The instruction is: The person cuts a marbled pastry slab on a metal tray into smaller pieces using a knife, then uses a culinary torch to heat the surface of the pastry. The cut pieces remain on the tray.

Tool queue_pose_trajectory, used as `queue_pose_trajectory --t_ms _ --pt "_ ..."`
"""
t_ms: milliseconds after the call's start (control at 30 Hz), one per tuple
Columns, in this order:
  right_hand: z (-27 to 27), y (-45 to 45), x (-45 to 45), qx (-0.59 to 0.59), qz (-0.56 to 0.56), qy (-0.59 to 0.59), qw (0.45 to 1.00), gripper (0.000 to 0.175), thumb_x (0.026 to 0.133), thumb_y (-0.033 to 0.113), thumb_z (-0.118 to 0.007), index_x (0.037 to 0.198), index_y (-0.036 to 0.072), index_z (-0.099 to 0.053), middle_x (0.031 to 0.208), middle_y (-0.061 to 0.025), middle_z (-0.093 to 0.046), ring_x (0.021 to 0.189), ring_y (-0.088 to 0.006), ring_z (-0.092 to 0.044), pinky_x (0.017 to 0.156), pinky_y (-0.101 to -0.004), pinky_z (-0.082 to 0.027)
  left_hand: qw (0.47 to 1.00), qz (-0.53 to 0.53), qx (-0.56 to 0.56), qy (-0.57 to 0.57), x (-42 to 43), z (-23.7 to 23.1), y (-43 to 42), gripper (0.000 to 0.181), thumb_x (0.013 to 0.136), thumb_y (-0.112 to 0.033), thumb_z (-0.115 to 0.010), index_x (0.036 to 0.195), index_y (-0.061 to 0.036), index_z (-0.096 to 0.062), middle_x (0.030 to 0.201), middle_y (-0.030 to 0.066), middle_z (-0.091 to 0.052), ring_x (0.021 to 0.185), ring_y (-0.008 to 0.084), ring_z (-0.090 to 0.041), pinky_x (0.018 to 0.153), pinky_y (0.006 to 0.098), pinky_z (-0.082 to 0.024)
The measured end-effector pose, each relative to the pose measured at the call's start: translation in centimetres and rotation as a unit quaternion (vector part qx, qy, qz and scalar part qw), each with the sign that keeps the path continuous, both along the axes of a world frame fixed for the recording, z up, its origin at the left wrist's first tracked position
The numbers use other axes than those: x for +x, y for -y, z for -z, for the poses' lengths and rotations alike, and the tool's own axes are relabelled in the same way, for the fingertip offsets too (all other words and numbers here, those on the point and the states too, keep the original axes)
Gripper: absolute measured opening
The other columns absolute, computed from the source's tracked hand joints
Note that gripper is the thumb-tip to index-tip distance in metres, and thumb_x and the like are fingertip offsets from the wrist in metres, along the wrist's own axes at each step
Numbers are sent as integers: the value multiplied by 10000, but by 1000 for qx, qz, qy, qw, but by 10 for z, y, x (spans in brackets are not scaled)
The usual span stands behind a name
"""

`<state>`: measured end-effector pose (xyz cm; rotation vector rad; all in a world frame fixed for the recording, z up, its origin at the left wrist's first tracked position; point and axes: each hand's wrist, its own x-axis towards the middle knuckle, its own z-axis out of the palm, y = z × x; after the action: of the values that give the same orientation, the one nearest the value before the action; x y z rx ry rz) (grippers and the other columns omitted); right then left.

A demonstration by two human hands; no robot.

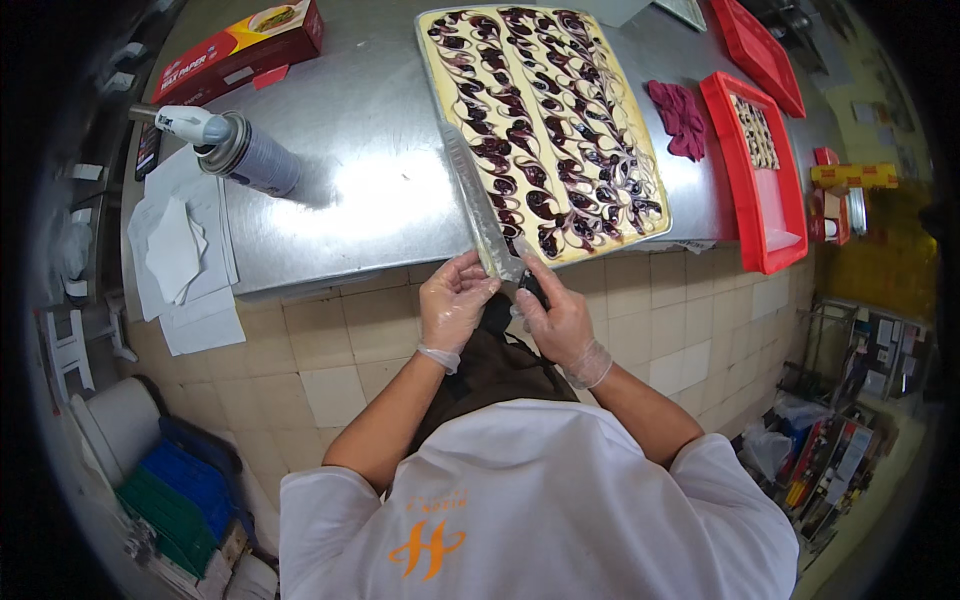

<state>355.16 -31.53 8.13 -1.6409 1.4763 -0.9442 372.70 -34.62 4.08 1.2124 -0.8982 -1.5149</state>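
A large sheet cheesecake [541, 135] with dark berry swirls lies in a shallow tray [429, 69] at the table's front edge. My right hand [559, 322], in a clear disposable glove, grips the black handle [533, 286] of a long wide-bladed knife [480, 199]. The blade runs along the cake's left side, with pale smears near the handle. My left hand [457, 300], gloved too, has its fingers and thumb closed around the tray's near left corner, beside the blade. Whether those fingers also touch the blade is hidden.
A blowtorch on a gas canister [251, 157] stands left, near papers [180, 247] overhanging the steel table [352, 150]. Behind it is a wax paper box [240, 52]. Rightward are a crumpled maroon cloth [677, 120] and a red tray [724, 150] holding cake pieces [754, 133].
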Motion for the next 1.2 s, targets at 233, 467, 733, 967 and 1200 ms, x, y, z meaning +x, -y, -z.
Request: queue_pose_trajectory --t_ms 233,467,733,967,1200 --pt "5 -6 -2 1 2 -12 1000 491 946 146 -665 1412 51 -544 1096 -267 -702 944 -436 -699 779 -463 -563 1000 -5 11 10 -1 2 -5 459 857 91 -731 1299 75 -607 1116 122 -698 991 151 -670 891 269 -563" --pt "12 -12 -4 -21 16 -9 1000 484 943 148 -665 1402 44 -553 1057 -274 -705 942 -437 -699 781 -465 -561 1000 -24 1 -4 -10 12 -10 426 869 79 -730 1280 78 -618 1104 120 -709 988 148 -672 897 269 -552" --pt "5 -20 -2 27 46 -15 998 482 937 158 -672 1396 56 -562 945 -280 -699 849 -435 -705 723 -466 -554 1000 -20 9 6 -15 9 -14 383 882 39 -740 1249 74 -637 1075 101 -712 975 132 -664 896 259 -539" --pt "-4 -27 1 26 51 -23 998 488 936 152 -668 1401 54 -555 952 -286 -694 857 -449 -693 724 -468 -552 999 -14 22 19 -15 8 -21 365 878 23 -752 1225 70 -649 1056 97 -712 955 129 -661 880 257 -537" --pt "-7 -37 6 24 42 -49 998 508 935 157 -665 1415 47 -537 960 -298 -689 870 -458 -689 734 -486 -550 1000 -12 23 17 -10 11 -31 364 873 10 -762 1217 68 -658 1030 82 -711 915 112 -654 845 248 -540"
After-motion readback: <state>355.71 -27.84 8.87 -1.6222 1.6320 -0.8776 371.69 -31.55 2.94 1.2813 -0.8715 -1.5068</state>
